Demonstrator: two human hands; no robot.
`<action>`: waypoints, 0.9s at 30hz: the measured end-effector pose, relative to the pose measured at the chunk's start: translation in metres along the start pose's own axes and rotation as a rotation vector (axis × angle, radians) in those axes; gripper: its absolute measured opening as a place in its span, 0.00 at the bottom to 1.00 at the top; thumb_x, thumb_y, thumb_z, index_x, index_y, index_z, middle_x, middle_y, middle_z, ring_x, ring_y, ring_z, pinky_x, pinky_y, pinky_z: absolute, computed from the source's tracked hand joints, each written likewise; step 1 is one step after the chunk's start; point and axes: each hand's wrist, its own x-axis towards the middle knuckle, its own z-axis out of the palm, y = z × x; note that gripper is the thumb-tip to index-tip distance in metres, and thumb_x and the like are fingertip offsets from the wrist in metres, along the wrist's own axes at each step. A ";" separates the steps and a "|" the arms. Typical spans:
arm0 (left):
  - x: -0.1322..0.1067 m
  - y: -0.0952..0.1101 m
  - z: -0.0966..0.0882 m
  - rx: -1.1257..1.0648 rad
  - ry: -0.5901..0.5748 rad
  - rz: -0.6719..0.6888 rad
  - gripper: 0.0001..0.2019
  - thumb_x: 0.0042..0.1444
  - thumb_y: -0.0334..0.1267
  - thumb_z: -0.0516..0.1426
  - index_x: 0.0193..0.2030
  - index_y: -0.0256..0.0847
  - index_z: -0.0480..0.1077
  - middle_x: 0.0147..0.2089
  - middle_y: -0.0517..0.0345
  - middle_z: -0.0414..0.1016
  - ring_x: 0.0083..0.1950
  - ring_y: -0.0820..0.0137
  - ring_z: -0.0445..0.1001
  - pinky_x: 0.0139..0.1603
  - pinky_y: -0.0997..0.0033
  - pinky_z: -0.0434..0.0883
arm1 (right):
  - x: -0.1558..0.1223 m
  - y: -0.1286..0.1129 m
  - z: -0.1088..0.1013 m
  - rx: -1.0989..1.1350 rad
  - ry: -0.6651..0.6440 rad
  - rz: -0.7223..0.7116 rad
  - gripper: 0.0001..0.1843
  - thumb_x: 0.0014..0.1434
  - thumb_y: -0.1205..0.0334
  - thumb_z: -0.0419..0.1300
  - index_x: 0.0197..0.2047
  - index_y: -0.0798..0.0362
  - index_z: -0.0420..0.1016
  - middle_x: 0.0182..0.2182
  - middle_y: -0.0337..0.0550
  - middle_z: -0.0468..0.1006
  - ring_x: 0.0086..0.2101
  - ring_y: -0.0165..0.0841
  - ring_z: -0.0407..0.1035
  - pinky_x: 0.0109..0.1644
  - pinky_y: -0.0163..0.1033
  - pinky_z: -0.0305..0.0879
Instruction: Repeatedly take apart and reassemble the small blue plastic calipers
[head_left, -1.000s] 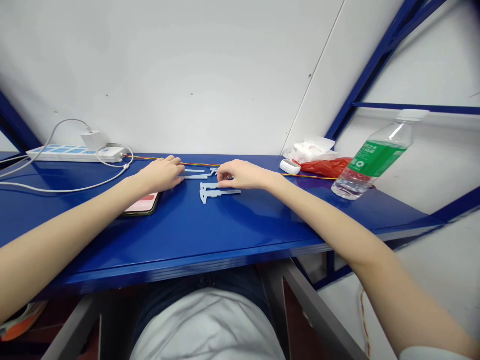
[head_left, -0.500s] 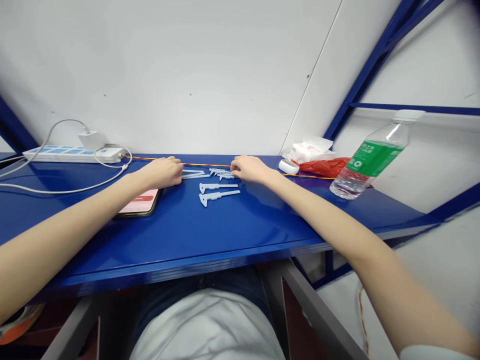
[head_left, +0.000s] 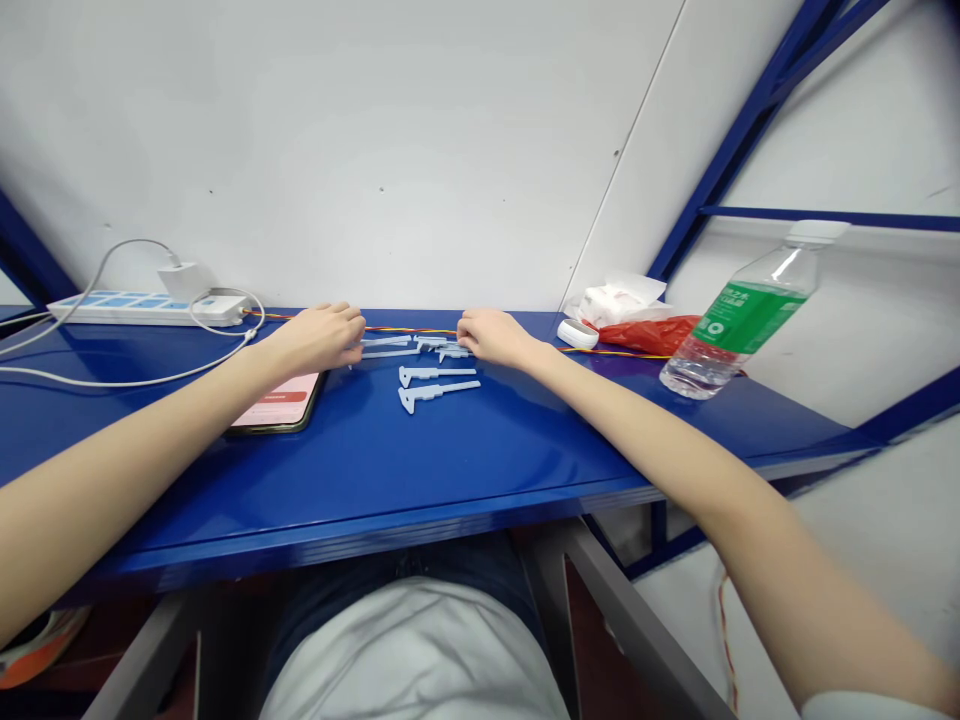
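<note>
Pale plastic vernier calipers lie in a small cluster on the blue table (head_left: 360, 450). My left hand (head_left: 326, 335) is closed around the head end of some calipers (head_left: 388, 345), whose beams stick out to the right. My right hand (head_left: 491, 337) has its curled fingers on the beam ends of another small bunch of calipers (head_left: 435, 345); the fingertips are partly hidden. Nearer me, untouched, lie two more: a smaller caliper (head_left: 435, 374) and a larger caliper (head_left: 439, 394), both with jaws to the left.
A phone (head_left: 277, 405) lies under my left forearm. Behind it are a power strip (head_left: 142, 308) and a white cable (head_left: 127, 383). On the right stand a water bottle (head_left: 742, 320), a white oval device (head_left: 577, 333), a red bag (head_left: 649, 332) and tissues (head_left: 615, 297).
My right hand and its bunch of calipers have slid slightly left, closer to the beams at my left hand. My left hand has shifted a little. The two nearer calipers have stayed put.
</note>
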 end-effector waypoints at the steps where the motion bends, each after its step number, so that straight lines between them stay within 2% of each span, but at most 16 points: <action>1: -0.001 0.000 0.000 0.000 0.007 -0.005 0.13 0.58 0.39 0.47 0.39 0.37 0.70 0.41 0.47 0.74 0.44 0.62 0.72 0.47 0.65 0.66 | 0.000 0.000 0.001 0.006 0.033 -0.038 0.11 0.60 0.69 0.50 0.37 0.57 0.75 0.38 0.48 0.76 0.34 0.33 0.65 0.34 0.37 0.52; 7: -0.003 -0.001 -0.003 -0.015 0.016 0.003 0.14 0.58 0.39 0.46 0.40 0.36 0.71 0.41 0.46 0.73 0.44 0.61 0.71 0.47 0.63 0.66 | 0.001 -0.004 0.001 0.013 0.208 -0.137 0.11 0.62 0.67 0.49 0.36 0.57 0.73 0.36 0.48 0.74 0.34 0.33 0.62 0.37 0.37 0.52; 16: -0.006 -0.005 -0.006 -0.008 0.020 0.016 0.11 0.58 0.40 0.50 0.38 0.38 0.70 0.40 0.47 0.73 0.44 0.61 0.71 0.46 0.63 0.65 | 0.002 0.001 0.000 -0.060 0.282 -0.189 0.11 0.63 0.67 0.48 0.36 0.57 0.71 0.34 0.48 0.72 0.35 0.34 0.60 0.40 0.38 0.52; 23: -0.005 0.019 -0.018 0.052 0.107 0.077 0.12 0.60 0.39 0.48 0.41 0.38 0.70 0.42 0.46 0.74 0.46 0.59 0.71 0.48 0.62 0.65 | 0.000 -0.016 -0.002 -0.088 0.303 -0.294 0.14 0.66 0.64 0.46 0.38 0.57 0.71 0.36 0.48 0.72 0.36 0.33 0.60 0.41 0.38 0.51; 27: -0.004 0.030 -0.024 0.073 0.097 0.074 0.12 0.59 0.38 0.49 0.41 0.37 0.71 0.43 0.44 0.74 0.46 0.59 0.71 0.47 0.61 0.65 | -0.003 -0.025 -0.004 -0.092 0.274 -0.319 0.13 0.65 0.65 0.46 0.39 0.57 0.71 0.37 0.47 0.73 0.35 0.33 0.61 0.40 0.38 0.51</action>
